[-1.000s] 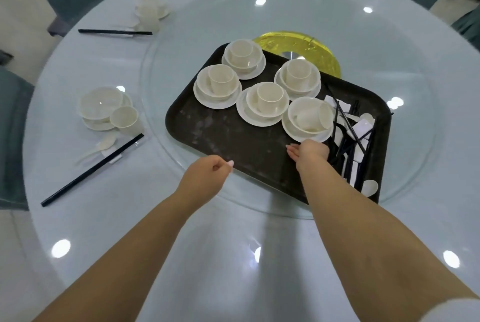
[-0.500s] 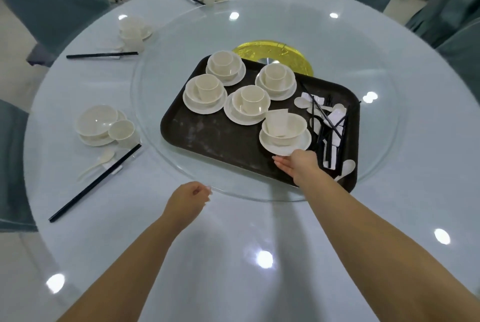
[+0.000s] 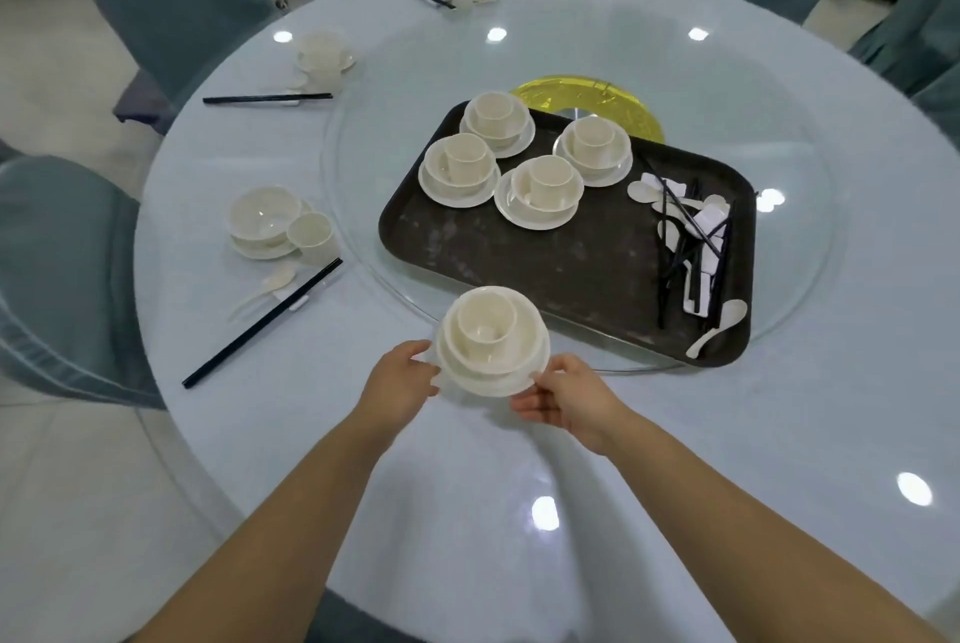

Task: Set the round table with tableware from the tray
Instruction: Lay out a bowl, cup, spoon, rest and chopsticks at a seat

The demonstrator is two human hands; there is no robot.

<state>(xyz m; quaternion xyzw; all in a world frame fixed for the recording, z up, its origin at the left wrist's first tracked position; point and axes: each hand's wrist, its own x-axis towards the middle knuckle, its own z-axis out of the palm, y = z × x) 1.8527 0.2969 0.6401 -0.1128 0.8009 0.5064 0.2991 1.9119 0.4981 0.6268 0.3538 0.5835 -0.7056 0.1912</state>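
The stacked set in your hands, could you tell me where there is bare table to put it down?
Bare tablecloth lies right under the stacked set, between the long chopsticks and the tray. Crowded: the tray's right end with cutlery.

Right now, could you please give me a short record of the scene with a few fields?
held set: plate, bowl and cup stack, at the table's near side
left hand: grips the plate's left rim
right hand: grips the plate's right rim
tray: four stacked sets, plus chopsticks and spoons
table: three places laid on the left and far side
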